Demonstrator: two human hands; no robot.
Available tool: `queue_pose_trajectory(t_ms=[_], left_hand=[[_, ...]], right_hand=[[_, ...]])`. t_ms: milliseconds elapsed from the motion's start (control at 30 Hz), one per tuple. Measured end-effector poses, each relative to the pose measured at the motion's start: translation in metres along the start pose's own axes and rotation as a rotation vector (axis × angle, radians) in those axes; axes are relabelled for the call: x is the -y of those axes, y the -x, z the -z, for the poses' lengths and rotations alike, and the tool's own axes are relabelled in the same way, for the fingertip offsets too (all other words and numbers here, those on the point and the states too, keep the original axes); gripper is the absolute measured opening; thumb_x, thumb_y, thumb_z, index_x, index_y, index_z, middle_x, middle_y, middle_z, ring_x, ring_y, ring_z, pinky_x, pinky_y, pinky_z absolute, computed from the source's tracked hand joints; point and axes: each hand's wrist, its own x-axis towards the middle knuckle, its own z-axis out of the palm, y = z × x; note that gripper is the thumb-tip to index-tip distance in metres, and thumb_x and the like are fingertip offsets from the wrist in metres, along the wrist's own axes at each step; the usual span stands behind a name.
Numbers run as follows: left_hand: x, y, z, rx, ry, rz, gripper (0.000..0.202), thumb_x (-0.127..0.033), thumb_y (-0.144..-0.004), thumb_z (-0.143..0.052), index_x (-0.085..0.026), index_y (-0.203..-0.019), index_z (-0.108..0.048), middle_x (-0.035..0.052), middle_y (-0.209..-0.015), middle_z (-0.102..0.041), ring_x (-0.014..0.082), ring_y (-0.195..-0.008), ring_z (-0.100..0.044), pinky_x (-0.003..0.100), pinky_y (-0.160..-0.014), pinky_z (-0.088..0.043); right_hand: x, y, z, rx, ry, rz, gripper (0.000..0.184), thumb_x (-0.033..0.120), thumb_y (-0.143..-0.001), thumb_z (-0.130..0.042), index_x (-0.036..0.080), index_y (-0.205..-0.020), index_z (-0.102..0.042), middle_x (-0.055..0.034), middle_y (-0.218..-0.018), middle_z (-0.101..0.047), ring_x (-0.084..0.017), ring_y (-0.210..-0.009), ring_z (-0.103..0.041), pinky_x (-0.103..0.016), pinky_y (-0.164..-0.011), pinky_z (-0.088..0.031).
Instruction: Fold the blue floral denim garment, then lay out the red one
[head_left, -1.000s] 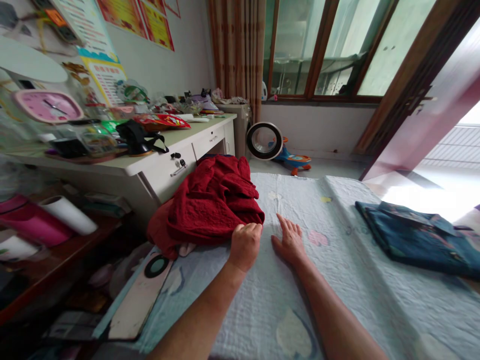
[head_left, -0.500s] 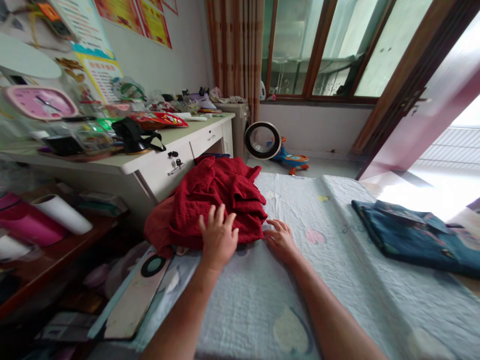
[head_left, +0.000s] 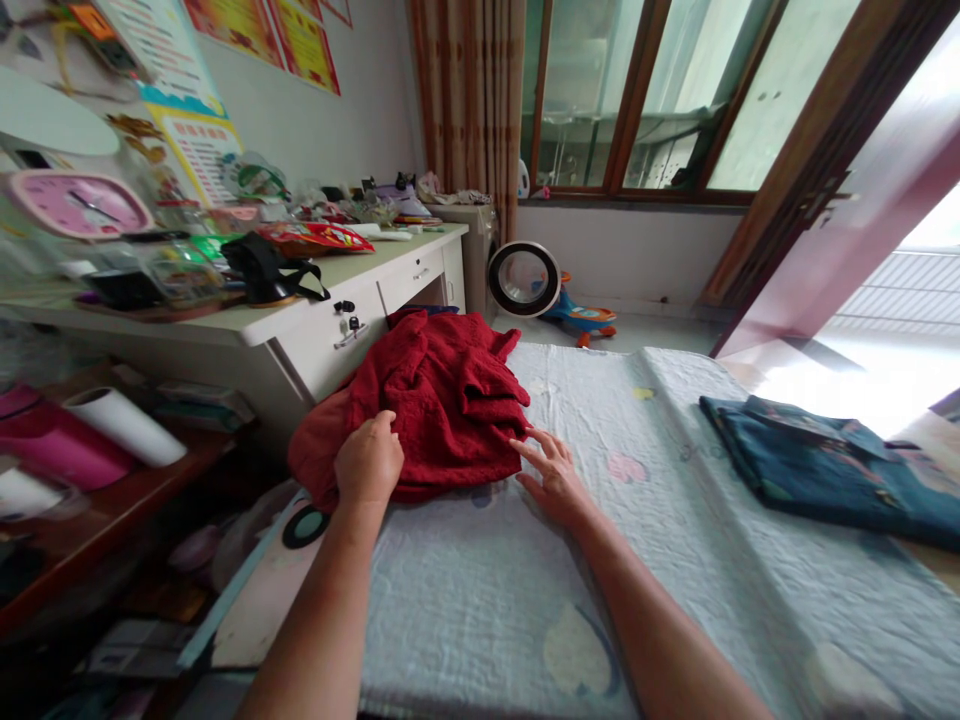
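Note:
A crumpled dark red garment [head_left: 450, 400] lies in a heap on the pale blue patterned bed cover [head_left: 480, 600]. My left hand [head_left: 370, 458] is closed on the red garment's near left side, its fingers curled into the fabric. At the garment's right edge, my right hand [head_left: 551, 470] has its fingers apart, the tips at or just touching the cloth. A lighter, rust-red cloth [head_left: 311, 450] shows from under the heap on the left.
Folded blue jeans [head_left: 817, 470] lie on the bed's right side. A white desk [head_left: 300, 340] with cluttered top borders the bed on the left. Beyond the bed stand a washing machine with its round door [head_left: 559, 280] open and a blue ride-on toy [head_left: 589, 318].
My left hand has moved left and closed on the red garment, from spread fingers before. My right hand stays near the garment's right edge, its fingers shifted slightly.

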Motion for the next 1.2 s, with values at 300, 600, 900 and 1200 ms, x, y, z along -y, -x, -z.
queue_pose_trajectory(t_ms=[300,600,900,1200], left_hand=[[-0.024,0.016,0.019,0.085,0.147,-0.162,0.031,-0.018,-0.091,-0.049,-0.020,-0.118,-0.063,0.0078,-0.110,-0.072,0.0241,-0.099,-0.068,0.032,-0.083,-0.051],[-0.089,0.071,-0.003,0.262,0.642,-0.356,0.030,-0.012,-0.086,-0.055,-0.021,-0.112,-0.067,0.0044,-0.106,-0.073,0.0175,-0.095,-0.067,0.027,-0.086,-0.050],[-0.118,0.124,-0.028,0.424,0.417,-0.783,0.023,-0.010,-0.085,-0.051,-0.019,-0.100,-0.065,0.0064,-0.093,-0.068,0.0217,-0.090,-0.064,0.033,-0.082,-0.052],[-0.076,0.066,-0.012,-0.138,0.407,-0.564,0.033,-0.013,-0.090,-0.049,-0.020,-0.121,-0.060,0.0105,-0.134,-0.055,0.0278,-0.120,-0.051,0.047,-0.106,-0.040]], right_hand=[[-0.012,-0.003,-0.009,-0.141,-0.042,0.058,0.028,0.019,-0.090,-0.056,0.032,-0.106,-0.074,-0.0064,-0.136,-0.052,-0.028,-0.128,-0.044,-0.049,-0.103,-0.041],[-0.015,-0.003,-0.008,-0.209,-0.267,-0.051,0.025,0.020,-0.090,-0.049,0.025,-0.099,-0.072,-0.0077,-0.123,-0.061,-0.023,-0.115,-0.054,-0.041,-0.099,-0.044],[-0.020,-0.004,0.000,-0.188,-0.617,-0.384,0.028,0.033,-0.087,-0.043,0.021,-0.094,-0.067,-0.0031,-0.083,-0.068,-0.019,-0.076,-0.063,-0.035,-0.076,-0.051],[0.001,0.002,0.005,-0.027,-0.423,-0.194,0.051,0.041,-0.081,-0.065,0.023,-0.127,-0.055,-0.0089,-0.123,-0.063,-0.025,-0.111,-0.058,-0.042,-0.096,-0.045]])
